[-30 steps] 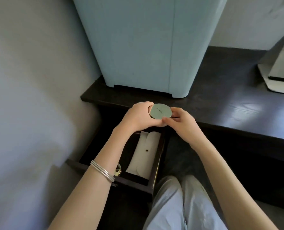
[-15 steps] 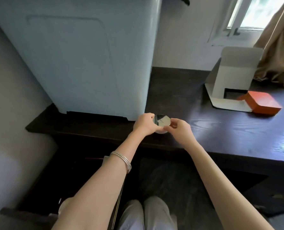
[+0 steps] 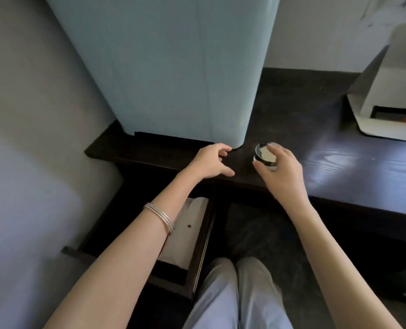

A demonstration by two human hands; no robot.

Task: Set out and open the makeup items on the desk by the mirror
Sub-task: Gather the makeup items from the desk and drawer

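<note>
Hiding compact (image 3: 265, 155) near half: right hand (image 3: 283, 172).

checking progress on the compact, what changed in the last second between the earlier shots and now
The round compact went from being held by both hands over the open drawer to resting on the dark desk, lid open. The left hand let go and pulled left, empty. The right hand still curls around the compact. The blue cabinet and white box stayed put.

Left hand (image 3: 211, 160) released compact (image 3: 266, 155); compact now set on desk (image 3: 339, 167).
</note>
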